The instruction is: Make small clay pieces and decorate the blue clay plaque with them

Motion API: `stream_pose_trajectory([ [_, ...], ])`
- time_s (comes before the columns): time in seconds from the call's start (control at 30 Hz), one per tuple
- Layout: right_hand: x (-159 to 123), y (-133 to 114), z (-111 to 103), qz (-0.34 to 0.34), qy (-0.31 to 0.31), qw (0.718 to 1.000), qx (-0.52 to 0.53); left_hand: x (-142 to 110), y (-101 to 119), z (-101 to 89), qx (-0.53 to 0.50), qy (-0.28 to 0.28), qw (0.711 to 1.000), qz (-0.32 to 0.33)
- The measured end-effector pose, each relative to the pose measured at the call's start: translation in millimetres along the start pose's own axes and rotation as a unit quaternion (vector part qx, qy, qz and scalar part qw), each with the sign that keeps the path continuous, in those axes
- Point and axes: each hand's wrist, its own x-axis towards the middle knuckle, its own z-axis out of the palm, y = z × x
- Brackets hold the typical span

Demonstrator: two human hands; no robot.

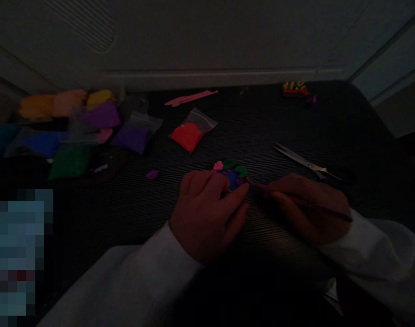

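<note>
A small blue clay piece [233,180] lies on the dark ribbed tabletop. It bears green leaf shapes [240,171], a pink flower [218,165] and small purple and red bits. My left hand [207,213] is curled over its near left side, fingers holding it and hiding part of it. In my right hand [306,204] is a slim pinkish-purple modelling tool [325,210], gripped like a pen. The tool's thin tip touches or nearly touches the right edge of the piece, by the green leaf.
Scissors [309,164] lie open at the right. A red clay bag [190,134], purple bag [135,134], green bag [70,161] and several others stretch leftward. Pink tools [191,97] and a small yellow-and-red flower model [295,89] sit near the wall. A purple scrap [152,174] lies left.
</note>
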Motion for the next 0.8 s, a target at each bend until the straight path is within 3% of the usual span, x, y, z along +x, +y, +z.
stream_pose_trajectory([
  [0.57, 0.8, 1.2, 0.6, 0.014, -0.005, 1.000, -0.010, 0.0, 0.8, -0.1, 0.000, -0.005, 1.000, -0.001],
  [0.8, -5.7, 2.9, -4.8, -0.006, 0.014, 0.998, 0.068, -3.7, -8.2, -13.2, -0.008, 0.100, 0.995, 0.020],
])
